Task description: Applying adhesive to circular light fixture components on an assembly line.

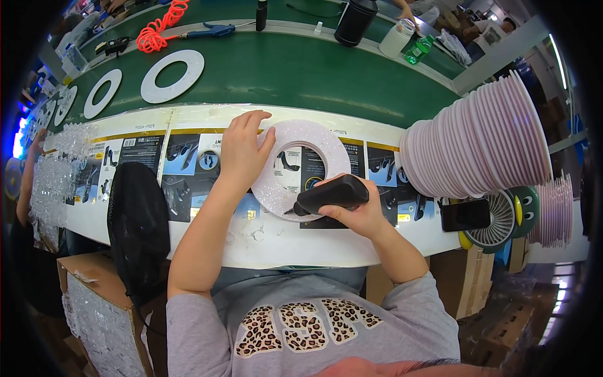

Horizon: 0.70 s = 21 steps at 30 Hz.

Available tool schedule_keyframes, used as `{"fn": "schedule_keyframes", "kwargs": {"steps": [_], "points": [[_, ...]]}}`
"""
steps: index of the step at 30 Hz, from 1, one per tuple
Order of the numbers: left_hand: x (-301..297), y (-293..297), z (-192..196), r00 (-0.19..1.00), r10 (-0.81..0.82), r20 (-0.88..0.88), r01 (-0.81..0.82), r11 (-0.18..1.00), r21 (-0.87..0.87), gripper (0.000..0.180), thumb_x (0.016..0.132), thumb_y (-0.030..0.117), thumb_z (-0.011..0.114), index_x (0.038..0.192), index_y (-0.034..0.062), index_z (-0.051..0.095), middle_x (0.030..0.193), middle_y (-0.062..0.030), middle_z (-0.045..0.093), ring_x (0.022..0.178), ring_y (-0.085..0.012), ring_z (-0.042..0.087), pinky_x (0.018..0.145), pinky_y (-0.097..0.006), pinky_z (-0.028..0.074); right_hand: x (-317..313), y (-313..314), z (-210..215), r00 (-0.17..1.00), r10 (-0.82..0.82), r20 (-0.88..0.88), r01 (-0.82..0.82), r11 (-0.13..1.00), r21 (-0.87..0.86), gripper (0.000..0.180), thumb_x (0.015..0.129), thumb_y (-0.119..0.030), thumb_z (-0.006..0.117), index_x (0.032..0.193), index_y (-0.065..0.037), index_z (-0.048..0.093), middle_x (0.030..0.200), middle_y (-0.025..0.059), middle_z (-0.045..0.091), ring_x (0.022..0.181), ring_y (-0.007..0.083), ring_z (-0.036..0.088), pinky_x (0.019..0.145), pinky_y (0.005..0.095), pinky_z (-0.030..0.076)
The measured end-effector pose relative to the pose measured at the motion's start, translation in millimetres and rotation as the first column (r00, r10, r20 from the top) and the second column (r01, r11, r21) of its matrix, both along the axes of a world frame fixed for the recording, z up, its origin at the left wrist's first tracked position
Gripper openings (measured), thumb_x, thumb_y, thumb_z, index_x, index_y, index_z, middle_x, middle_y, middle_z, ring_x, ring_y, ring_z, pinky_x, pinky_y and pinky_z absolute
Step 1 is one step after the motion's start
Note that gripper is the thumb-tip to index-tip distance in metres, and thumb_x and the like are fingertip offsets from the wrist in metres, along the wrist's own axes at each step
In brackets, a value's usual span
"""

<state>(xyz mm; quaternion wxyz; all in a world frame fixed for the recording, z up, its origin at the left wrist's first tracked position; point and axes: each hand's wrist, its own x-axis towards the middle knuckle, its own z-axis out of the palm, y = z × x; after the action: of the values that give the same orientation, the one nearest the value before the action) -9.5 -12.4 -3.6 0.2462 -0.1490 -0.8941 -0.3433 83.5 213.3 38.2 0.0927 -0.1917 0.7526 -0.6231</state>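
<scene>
Grey sleeves are leading out to both hands: the right hand point(363, 213) is wrapping closed around a smooth black handheld tool point(331, 195), its tip touching the lower edge of a flat white ring point(326, 154) with a glittery, grainy surface, while just left of that grip the left hand point(244, 151) is pressing flat, fingers spread, on the ring's left side; right of the grip, ribbed pinkish rings point(477, 141) are leaning in a stack

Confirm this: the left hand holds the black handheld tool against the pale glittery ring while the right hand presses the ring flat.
Hands are swapped. In the head view, the right hand holds the black handheld tool against the pale glittery ring, while the left hand presses the ring flat.
</scene>
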Motion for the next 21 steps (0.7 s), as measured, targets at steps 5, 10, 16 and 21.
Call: {"fn": "schedule_keyframes", "kwargs": {"steps": [5, 10, 16, 21], "points": [[0, 1, 0, 1.000, 0.001, 0.007, -0.001, 1.000, -0.005, 0.026, 0.080, 0.017, 0.062, 0.103, 0.0045, 0.059, 0.106, -0.0112, 0.060, 0.102, -0.0288, 0.055, 0.087, -0.038, 0.043, 0, 5, 3, 0.991, -0.105, 0.082, 0.121, 0.968, -0.221, 0.039, 0.070, -0.005, 0.078, 0.103, 0.003, 0.060, 0.100, 0.0127, 0.065, 0.091, 0.0170, 0.062, 0.085, 0.0308, 0.049], [1, 1, 0, 1.000, -0.002, -0.002, 0.002, 1.000, 0.007, 0.025, 0.080, 0.016, 0.062, 0.103, 0.0044, 0.059, 0.106, -0.0111, 0.060, 0.101, -0.0289, 0.055, 0.086, -0.038, 0.043, -10, 26, 10, 0.975, -0.190, 0.112, 0.207, 0.966, -0.156, 0.036, 0.070, -0.008, 0.078, 0.099, 0.003, 0.060, 0.092, 0.0102, 0.066, 0.085, 0.0160, 0.063, 0.080, 0.0303, 0.051], [0, 0, -1, 1.000, -0.006, -0.012, 0.006, 1.000, 0.003, 0.025, 0.080, 0.015, 0.062, 0.102, 0.0041, 0.059, 0.105, -0.0119, 0.060, 0.099, -0.0291, 0.056, 0.084, -0.038, 0.044, -15, 34, 9, 0.956, -0.273, 0.104, 0.277, 0.960, -0.035, 0.032, 0.071, -0.010, 0.079, 0.094, 0.003, 0.062, 0.083, 0.0071, 0.065, 0.076, 0.0111, 0.061, 0.070, 0.0252, 0.051], [0, 1, 0, 1.000, -0.008, -0.003, 0.008, 1.000, 0.008, 0.024, 0.080, 0.015, 0.062, 0.102, 0.0042, 0.059, 0.105, -0.0120, 0.060, 0.099, -0.0290, 0.056, 0.084, -0.038, 0.044, -16, 35, 8, 0.960, -0.263, 0.094, 0.265, 0.964, -0.003, 0.030, 0.071, -0.010, 0.079, 0.092, 0.003, 0.062, 0.084, 0.0071, 0.065, 0.076, 0.0109, 0.061, 0.070, 0.0248, 0.051]]}}
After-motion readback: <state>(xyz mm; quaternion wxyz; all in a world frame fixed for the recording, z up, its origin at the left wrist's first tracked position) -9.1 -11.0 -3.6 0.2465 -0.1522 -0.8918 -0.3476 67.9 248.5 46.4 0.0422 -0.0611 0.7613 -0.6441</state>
